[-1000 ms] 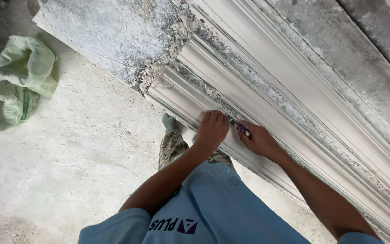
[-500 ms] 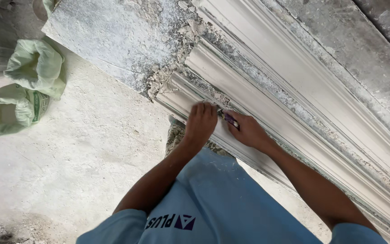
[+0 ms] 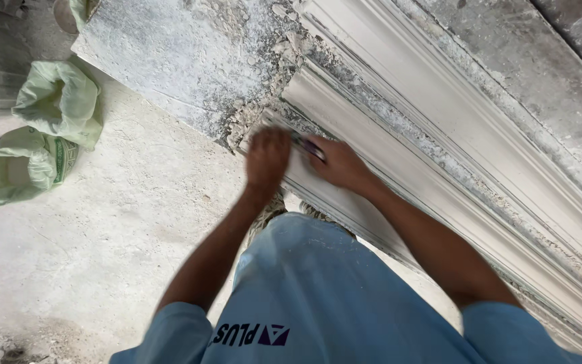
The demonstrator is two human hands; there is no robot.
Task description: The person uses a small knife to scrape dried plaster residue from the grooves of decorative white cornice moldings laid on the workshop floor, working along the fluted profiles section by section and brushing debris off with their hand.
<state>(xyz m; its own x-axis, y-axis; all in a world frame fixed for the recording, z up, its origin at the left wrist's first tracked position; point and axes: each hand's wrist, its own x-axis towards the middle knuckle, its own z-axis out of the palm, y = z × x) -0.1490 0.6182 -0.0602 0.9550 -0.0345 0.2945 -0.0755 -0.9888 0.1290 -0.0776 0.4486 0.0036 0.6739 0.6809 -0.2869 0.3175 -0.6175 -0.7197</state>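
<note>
Hands first: I see my two hands close together at the lower edge of one white plaster moulding. My right hand pinches one small dark tool, pressed to that edge. My left hand is blurred; fingers curled against the moulding just left of the tool, but I cannot tell whether it grips anything. Above both hands, crumbled grey plaster meets a rough wall. Far left of my left hand lie two pale green bags on the concrete floor, one with a green printed label; contents hidden.
</note>
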